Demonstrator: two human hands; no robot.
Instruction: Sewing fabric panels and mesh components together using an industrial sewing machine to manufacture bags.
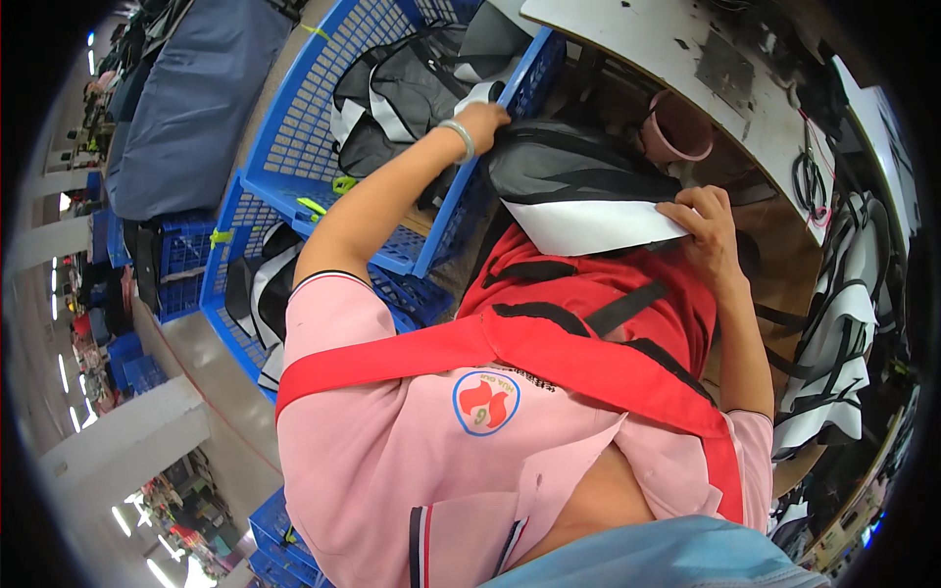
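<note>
A dark grey fabric piece (pixel 564 162) with black edging and a broad white band lies across my lap, over the red apron (pixel 588 323). My right hand (pixel 708 230) is closed on the right end of its white band. My left hand (pixel 480 122), with a bracelet at the wrist, is at the rim of the large blue crate (pixel 456 201), its fingers curled. What those fingers hold, if anything, is hidden. Several similar grey, black and white pieces (pixel 402 98) lie in the crate beyond my left forearm.
A white worktable (pixel 647 34) edges the upper right, with a pink bin (pixel 676 127) below it. More grey and white pieces (pixel 838 323) hang at the right. A second blue crate (pixel 230 284) with pieces stands at my left, near a covered stack (pixel 191 108).
</note>
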